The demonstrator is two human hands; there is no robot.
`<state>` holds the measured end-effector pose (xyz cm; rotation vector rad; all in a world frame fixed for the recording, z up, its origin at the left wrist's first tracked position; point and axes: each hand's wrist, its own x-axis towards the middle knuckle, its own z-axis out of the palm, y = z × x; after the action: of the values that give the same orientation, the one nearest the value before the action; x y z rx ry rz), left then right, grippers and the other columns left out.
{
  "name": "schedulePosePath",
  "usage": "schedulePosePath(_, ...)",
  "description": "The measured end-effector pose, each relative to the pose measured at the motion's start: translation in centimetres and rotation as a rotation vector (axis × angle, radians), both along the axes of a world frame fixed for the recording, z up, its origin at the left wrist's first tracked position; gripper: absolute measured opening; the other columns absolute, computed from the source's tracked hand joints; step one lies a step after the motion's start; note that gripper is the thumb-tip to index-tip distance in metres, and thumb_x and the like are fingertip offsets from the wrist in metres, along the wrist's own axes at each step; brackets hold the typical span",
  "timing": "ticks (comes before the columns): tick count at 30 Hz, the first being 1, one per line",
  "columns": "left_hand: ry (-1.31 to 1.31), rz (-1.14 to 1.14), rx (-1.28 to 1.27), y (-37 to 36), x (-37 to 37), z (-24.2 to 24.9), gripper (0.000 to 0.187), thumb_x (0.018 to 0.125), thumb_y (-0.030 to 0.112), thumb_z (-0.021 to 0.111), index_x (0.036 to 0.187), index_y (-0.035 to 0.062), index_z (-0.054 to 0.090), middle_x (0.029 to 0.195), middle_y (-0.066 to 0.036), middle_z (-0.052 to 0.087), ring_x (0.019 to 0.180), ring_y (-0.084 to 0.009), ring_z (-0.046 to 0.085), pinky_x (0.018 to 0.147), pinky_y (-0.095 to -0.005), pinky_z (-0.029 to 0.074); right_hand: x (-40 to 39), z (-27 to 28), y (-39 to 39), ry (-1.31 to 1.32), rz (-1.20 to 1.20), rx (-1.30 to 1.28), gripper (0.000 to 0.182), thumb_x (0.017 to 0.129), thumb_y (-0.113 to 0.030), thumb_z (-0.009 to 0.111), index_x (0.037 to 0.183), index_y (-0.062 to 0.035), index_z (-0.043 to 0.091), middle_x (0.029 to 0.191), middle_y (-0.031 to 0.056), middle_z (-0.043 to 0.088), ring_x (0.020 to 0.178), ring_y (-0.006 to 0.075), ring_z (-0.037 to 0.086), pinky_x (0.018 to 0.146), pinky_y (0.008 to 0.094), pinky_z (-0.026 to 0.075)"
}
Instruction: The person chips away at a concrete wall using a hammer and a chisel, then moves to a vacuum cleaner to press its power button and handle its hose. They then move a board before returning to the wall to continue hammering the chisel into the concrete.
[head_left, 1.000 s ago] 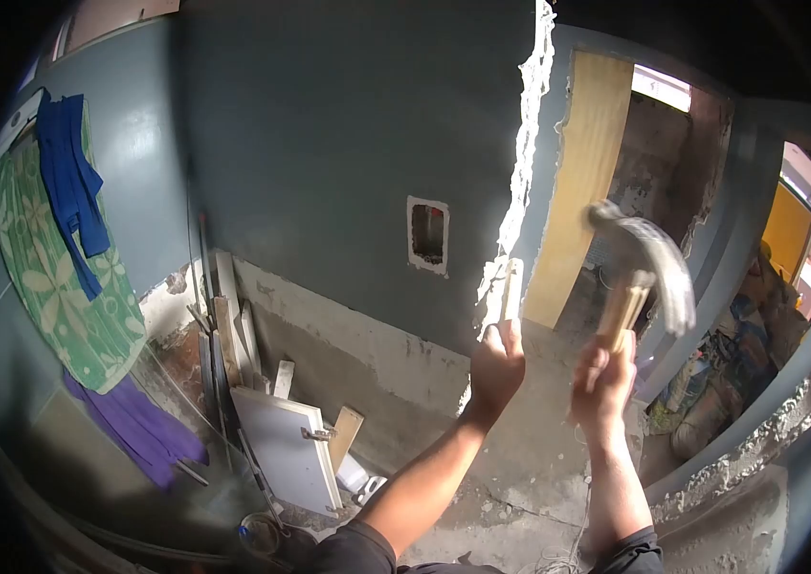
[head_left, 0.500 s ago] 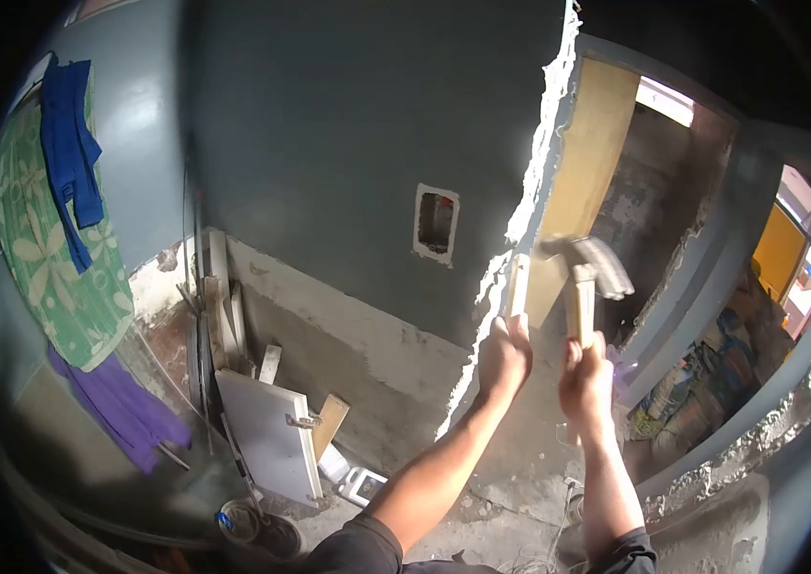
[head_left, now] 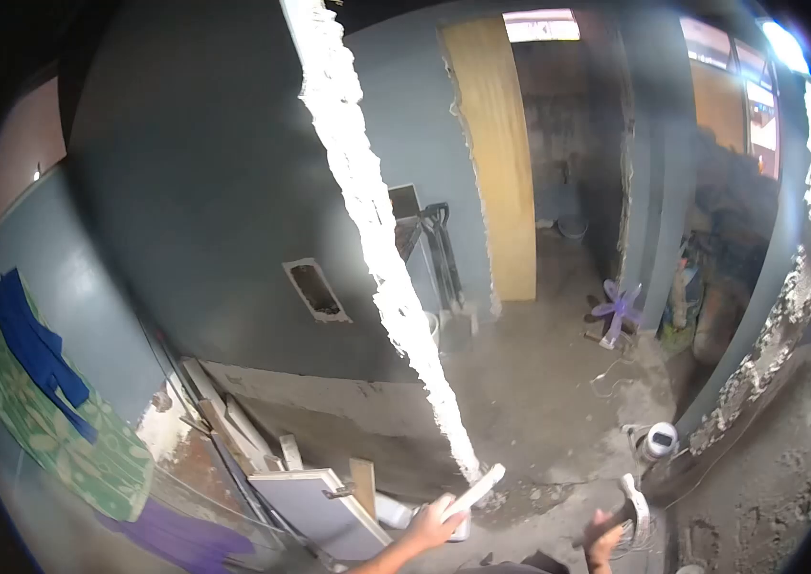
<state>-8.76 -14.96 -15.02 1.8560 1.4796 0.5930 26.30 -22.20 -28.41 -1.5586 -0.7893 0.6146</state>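
At the lower centre, my left hand [head_left: 432, 526] is closed around a pale, dusty bar that looks like a chisel [head_left: 478, 489]. Its upper end points right and overlaps the foot of the rough broken wall edge [head_left: 388, 258] in this view. My right hand [head_left: 600, 541], lower down and to the right, grips a claw hammer [head_left: 639, 513]. The hammer's head is uppermost, and most of its handle is hidden by my fingers. A gap of floor separates the two tools.
Left of the edge, a grey wall has a cut socket hole [head_left: 317, 290]. A white panel [head_left: 314, 512] leans below with boards. Beyond the edge are a yellow door panel [head_left: 496, 163], long-handled tools [head_left: 442, 258], a purple fan blade [head_left: 619, 308] and a round meter-like device [head_left: 660, 440].
The view has swung right, showing more of the room behind the wall edge. Both hands have dropped from the wall edge to low in view, farther apart, still holding chisel and hammer.
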Motion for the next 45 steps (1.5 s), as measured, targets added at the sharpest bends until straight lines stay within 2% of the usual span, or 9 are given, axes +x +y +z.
schedulePosePath(10, -0.002, 0.248, 0.172, -4.7, 2.0, 0.4, 0.028, 0.085, 0.028, 0.078, 0.095, 0.005, 0.066, 0.076, -0.014, 0.067, 0.068, -0.0273, 0.067, 0.063, -0.0373, 0.052, 3.6, 1.2, 8.6, -0.287, 0.368, 0.272, 0.048, 0.092, -0.005, 0.058, 0.138, 0.0071, 0.049, 0.119, 0.0184, 0.063, 0.11, 0.0277, 0.06, 0.099, 0.0361, 0.043)
schedulePosePath(12, -0.009, 0.322, 0.446, -1.3, 4.1, 4.1, 0.029, 0.087, 0.023, 0.075, 0.103, 0.0017, 0.063, 0.078, -0.015, 0.068, 0.07, -0.0275, 0.069, 0.065, -0.0372, 0.054, 1.9, 9.2, 12.1, -0.121, 0.45, 0.282, 0.004, 0.091, -0.005, 0.06, 0.093, -0.0012, 0.06, 0.068, 0.003, 0.046, 0.059, 0.017, 0.04, 0.055, 0.037, 0.035)
schedulePosePath(14, -0.037, 0.374, 0.498, 1.9, 5.7, 9.1, 0.031, 0.091, 0.017, 0.069, 0.113, -0.0011, 0.057, 0.081, -0.016, 0.068, 0.071, -0.0301, 0.07, 0.064, -0.0375, 0.053, 2.2, 15.5, 15.3, -0.227, 0.78, 0.431, 0.009, 0.081, 0.002, 0.058, 0.074, -0.0028, 0.054, 0.065, 0.0015, 0.049, 0.057, 0.0154, 0.046, 0.055, 0.0322, 0.038)
schedulePosePath(17, -0.016, 0.441, 0.676, 6.6, 6.7, 13.6, 0.027, 0.095, 0.016, 0.065, 0.114, -0.0013, 0.056, 0.079, -0.019, 0.065, 0.068, -0.0331, 0.067, 0.059, -0.0399, 0.05, 0.8, 15.9, 20.0, -0.139, 0.974, 0.241, 0.012, 0.077, -0.01, 0.065, 0.081, 0.0, 0.061, 0.072, 0.0148, 0.058, 0.071, 0.0335, 0.06, 0.067, 0.0432, 0.047)
schedulePosePath(25, -0.184, 0.586, 0.763, 12.8, 7.6, 16.0, 0.03, 0.1, 0.029, 0.057, 0.103, -0.0002, 0.058, 0.08, -0.018, 0.065, 0.076, -0.0372, 0.066, 0.068, -0.0426, 0.05, -2.6, 11.3, 19.8, 0.018, 0.891, 0.211, 0.022, 0.096, -0.017, 0.061, 0.083, -0.001, 0.055, 0.059, 0.0029, 0.051, 0.054, 0.0143, 0.048, 0.053, 0.0319, 0.042)
schedulePosePath(28, -0.242, 0.58, 0.861, 14.2, 8.4, 15.6, 0.023, 0.102, 0.023, 0.056, 0.102, -0.0006, 0.057, 0.076, -0.011, 0.062, 0.069, -0.0188, 0.06, 0.065, -0.034, 0.048, -2.4, 12.6, 19.5, -0.024, 0.915, 0.198, 0.025, 0.099, -0.021, 0.059, 0.084, -0.0009, 0.054, 0.06, 0.0014, 0.052, 0.053, 0.0109, 0.048, 0.051, 0.0302, 0.042)
schedulePosePath(35, -0.298, 0.65, 0.81, 16.1, 9.7, 16.4, 0.029, 0.104, 0.03, 0.051, 0.097, 0.0018, 0.055, 0.065, -0.007, 0.06, 0.056, -0.0157, 0.058, 0.051, -0.0334, 0.044, -3.0, 29.9, 19.8, -0.185, 0.873, 0.505, 0.022, 0.105, -0.019, 0.046, 0.098, 0.0008, 0.053, 0.062, 0.0017, 0.053, 0.049, 0.0088, 0.05, 0.046, 0.0255, 0.04)
schedulePosePath(41, -1.143, 0.46, 0.172, 14.4, 11.1, 21.0, 0.026, 0.105, 0.035, 0.048, 0.096, 0.0107, 0.045, 0.071, 0.004, 0.046, 0.05, -0.0045, 0.041, 0.039, -0.023, 0.032, -5.6, 42.3, 21.4, -0.103, 0.748, 0.578, 0.036, 0.107, -0.039, 0.041, 0.098, -0.0055, 0.048, 0.06, -0.0016, 0.046, 0.046, 0.0062, 0.043, 0.044, 0.0227, 0.035)
schedulePosePath(45, -0.835, 0.485, 0.46, 17.9, 10.9, 17.4, 0.029, 0.104, 0.034, 0.052, 0.097, 0.0065, 0.046, 0.067, -0.001, 0.051, 0.049, -0.009, 0.048, 0.038, -0.0279, 0.036, -6.8, 42.3, 23.5, -0.405, 0.756, 0.467, 0.031, 0.106, -0.031, 0.047, 0.089, -0.0058, 0.047, 0.06, 0.0001, 0.048, 0.05, 0.0079, 0.044, 0.048, 0.0275, 0.039)
